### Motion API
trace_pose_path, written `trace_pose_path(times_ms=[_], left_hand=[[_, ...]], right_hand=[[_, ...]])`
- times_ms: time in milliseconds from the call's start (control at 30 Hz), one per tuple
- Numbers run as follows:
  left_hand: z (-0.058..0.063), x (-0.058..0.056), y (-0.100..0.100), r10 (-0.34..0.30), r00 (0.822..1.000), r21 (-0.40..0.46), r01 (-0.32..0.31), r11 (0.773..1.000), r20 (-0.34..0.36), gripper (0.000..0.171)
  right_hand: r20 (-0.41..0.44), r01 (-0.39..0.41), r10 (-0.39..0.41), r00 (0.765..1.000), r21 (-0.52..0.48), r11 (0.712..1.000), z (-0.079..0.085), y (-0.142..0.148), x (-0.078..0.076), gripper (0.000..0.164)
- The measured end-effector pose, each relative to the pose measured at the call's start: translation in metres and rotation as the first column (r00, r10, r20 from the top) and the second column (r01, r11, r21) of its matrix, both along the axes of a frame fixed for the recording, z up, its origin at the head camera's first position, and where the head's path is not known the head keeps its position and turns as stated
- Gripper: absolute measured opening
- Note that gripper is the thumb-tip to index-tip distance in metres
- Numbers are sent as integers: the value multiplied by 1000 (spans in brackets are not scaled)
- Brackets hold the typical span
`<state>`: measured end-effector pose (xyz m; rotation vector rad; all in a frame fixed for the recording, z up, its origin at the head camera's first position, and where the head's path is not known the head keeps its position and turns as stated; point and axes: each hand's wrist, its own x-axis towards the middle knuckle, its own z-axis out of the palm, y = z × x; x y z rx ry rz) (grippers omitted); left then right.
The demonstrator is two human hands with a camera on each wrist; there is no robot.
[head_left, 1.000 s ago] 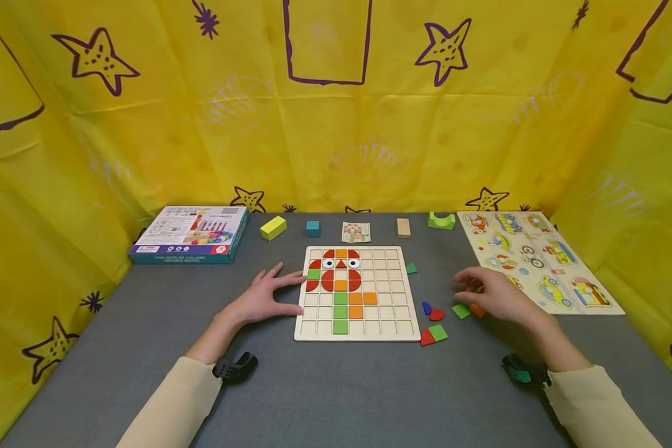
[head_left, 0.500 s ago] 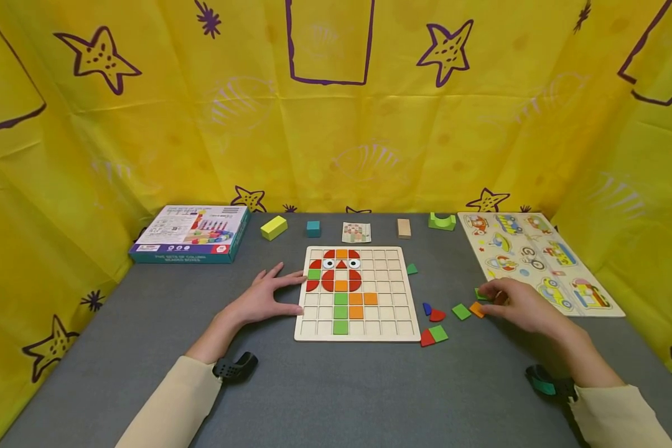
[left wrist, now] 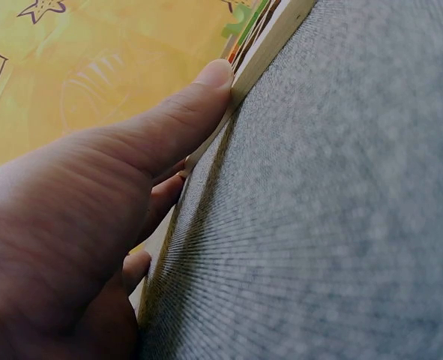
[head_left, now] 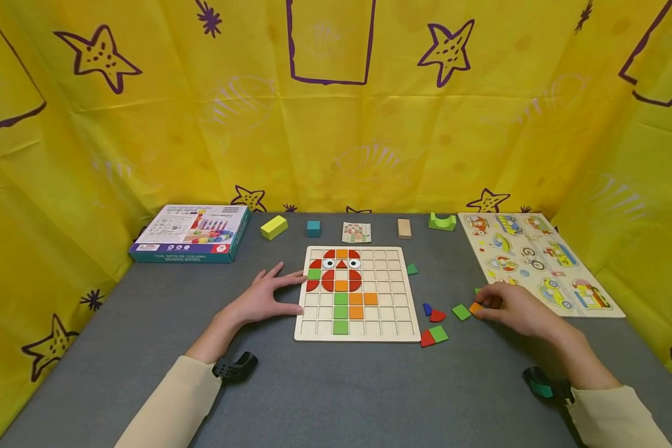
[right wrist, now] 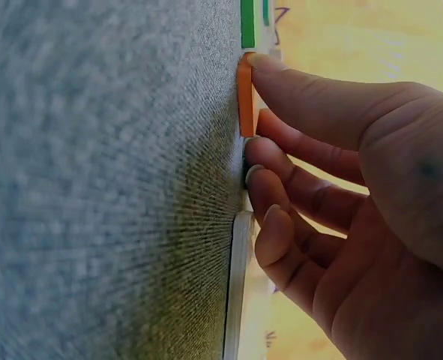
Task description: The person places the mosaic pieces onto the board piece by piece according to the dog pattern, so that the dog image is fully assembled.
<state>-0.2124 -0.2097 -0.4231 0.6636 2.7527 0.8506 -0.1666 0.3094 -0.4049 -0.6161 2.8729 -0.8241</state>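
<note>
In the head view a wooden grid board point(head_left: 383, 326) lies on the grey table, with red, orange, green and eye-marked tiles set in its left and middle cells. My left hand point(head_left: 266, 300) rests at the board's left edge, thumb and fingers spread and touching it; the left wrist view shows the thumb point(left wrist: 184, 112) against the wooden rim. Right of the board, my right hand point(head_left: 512, 306) pinches an orange square tile point(right wrist: 246, 97) between thumb and index finger, low at the table surface. A green tile point(head_left: 462, 312) lies just left of it; another is partly hidden behind the fingers.
Loose red point(head_left: 437, 316), blue point(head_left: 428, 308) and green point(head_left: 412, 269) pieces lie by the board's right side. A picture puzzle board point(head_left: 537, 261) stands at the right. Behind are a box point(head_left: 190, 233), several blocks point(head_left: 274, 228) and a small pattern card point(head_left: 356, 233).
My right hand has moved right from above the green tile, then slightly back left, and its thumb and index finger have come together on the orange tile. The left hand stays still.
</note>
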Motion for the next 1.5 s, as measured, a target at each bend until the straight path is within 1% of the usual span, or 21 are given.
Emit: trace_pose_path(times_ms=[200, 300, 400, 533, 633, 867, 1067, 1300, 1500], left_hand=[[1, 0, 0, 1, 1000, -2, -1, 1000, 2, 77], [1, 0, 0, 1, 1000, -2, -1, 1000, 2, 77], [0, 0, 0, 0, 1000, -1, 0, 1000, 1, 77], [1, 0, 0, 1, 1000, 2, -1, 1000, -5, 76], [2, 1, 0, 0, 1000, 3, 0, 1000, -5, 76], [1, 1, 0, 4, 1000, 0, -4, 1000, 1, 77], [1, 2, 0, 9, 1000, -2, -9, 1000, 7, 77], [0, 1, 0, 3, 1000, -5, -3, 1000, -8, 76], [0, 1, 1, -2, 1000, 1, 2, 1000, -13, 76]], right_hand=[[29, -22, 22, 999, -11, 1000, 0, -2, 0, 13], [27, -28, 29, 999, -31, 999, 0, -3, 0, 12], [12, -27, 28, 1000, -59, 998, 1, -4, 0, 9], [-17, -9, 7, 1000, -105, 994, 6, -12, -1, 5], [-27, -6, 2, 1000, -133, 991, 9, -22, -2, 5], [-27, -39, 35, 999, -125, 991, 6, -55, -10, 5], [-18, -93, 91, 996, -127, 988, 5, -88, -16, 8], [4, -184, 188, 982, -169, 968, 5, -126, -21, 9], [9, -218, 222, 975, -175, 960, 3, -151, -25, 9]])
